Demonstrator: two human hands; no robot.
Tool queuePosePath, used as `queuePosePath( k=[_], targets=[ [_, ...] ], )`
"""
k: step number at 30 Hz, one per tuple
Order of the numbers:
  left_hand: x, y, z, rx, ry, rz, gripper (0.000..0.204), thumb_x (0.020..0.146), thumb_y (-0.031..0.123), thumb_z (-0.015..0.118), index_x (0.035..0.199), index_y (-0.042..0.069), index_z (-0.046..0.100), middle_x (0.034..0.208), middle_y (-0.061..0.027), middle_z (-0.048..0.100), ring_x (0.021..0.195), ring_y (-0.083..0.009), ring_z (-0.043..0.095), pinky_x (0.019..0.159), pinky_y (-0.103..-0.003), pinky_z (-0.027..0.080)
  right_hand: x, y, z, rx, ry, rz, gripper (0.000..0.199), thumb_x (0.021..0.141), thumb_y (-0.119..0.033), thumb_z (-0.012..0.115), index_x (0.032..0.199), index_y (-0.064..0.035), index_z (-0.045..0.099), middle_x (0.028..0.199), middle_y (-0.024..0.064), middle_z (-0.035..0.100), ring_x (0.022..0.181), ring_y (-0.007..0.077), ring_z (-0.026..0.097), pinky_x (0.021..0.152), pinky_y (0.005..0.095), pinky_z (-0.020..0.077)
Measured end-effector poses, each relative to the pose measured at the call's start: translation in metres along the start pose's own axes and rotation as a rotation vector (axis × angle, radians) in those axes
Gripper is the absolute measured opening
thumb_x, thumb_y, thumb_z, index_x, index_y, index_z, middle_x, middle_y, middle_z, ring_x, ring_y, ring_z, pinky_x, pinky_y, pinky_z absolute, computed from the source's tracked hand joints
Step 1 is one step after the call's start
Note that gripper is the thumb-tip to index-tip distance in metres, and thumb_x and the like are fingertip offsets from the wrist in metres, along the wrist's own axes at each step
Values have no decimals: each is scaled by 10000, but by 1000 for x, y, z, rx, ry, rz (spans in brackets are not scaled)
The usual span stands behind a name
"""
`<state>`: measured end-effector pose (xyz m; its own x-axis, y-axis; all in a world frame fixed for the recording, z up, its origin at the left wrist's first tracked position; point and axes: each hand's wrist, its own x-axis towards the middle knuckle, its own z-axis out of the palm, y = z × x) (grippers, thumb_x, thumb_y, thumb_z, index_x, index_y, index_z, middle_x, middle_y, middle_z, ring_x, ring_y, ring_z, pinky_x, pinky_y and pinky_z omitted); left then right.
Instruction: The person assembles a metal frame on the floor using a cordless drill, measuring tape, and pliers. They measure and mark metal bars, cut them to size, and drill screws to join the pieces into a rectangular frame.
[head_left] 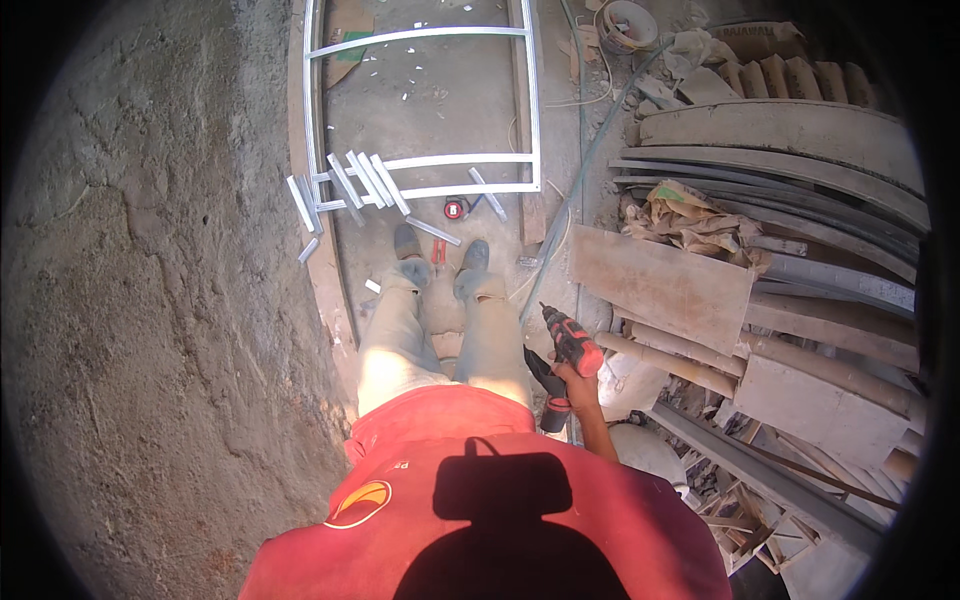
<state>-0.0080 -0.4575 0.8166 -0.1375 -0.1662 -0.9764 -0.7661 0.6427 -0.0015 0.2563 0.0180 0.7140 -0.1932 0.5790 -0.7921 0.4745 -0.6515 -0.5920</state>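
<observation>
My right hand (580, 388) is closed round the handle of a red and black cordless drill (572, 345), held beside my right hip with its chuck aimed up and away. My left hand is not in view. Ahead of my feet lies a metal frame (535, 100) of thin silvery channels. Several short cut metal pieces (372, 180) rest across its near left corner. Between my shoes are red-handled pliers or snips (439, 250), partly overlapped by a loose metal strip (433, 231). A red and black tape measure (456, 208) sits just inside my right foot's line.
A rough grey wall or ground surface (180, 300) fills the left side. To the right are stacked boards, pipes and a brown panel (660, 285), with crumpled paper (690, 225) on top. A green hose (590, 160) runs along the floor near a white bucket (627, 27).
</observation>
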Motion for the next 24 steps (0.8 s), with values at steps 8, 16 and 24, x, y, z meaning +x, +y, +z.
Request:
queuePosePath(
  k=[8, 16, 24],
  targets=[
    [-10, -29, -31, -1, 16, 40, 270, 919, 103, 611, 1185, 72, 643, 957, -62, 705, 819, -165, 657, 733, -296, 533, -15, -26, 9, -9, -8, -81, 388, 793, -36, 666, 1180, -7, 661, 1040, 66, 711, 877, 153, 654, 775, 304, 536],
    [14, -23, -35, 12, -27, 76, 266, 899, 83, 618, 1163, 72, 652, 919, -60, 703, 779, -164, 654, 706, -294, 534, -28, -42, 20, -141, -42, -110, 410, 794, -53, 701, 1199, -22, 645, 1027, 59, 712, 878, 149, 662, 773, 296, 535],
    [32, 7, -44, 159, -124, 126, 264, 880, 64, 625, 1141, 73, 660, 881, -58, 701, 740, -163, 651, 680, -291, 535, -50, -34, 51, -45, 60, -117, 336, 800, -59, 696, 1133, -16, 678, 969, 37, 702, 855, 140, 649, 773, 301, 515]
  ],
)
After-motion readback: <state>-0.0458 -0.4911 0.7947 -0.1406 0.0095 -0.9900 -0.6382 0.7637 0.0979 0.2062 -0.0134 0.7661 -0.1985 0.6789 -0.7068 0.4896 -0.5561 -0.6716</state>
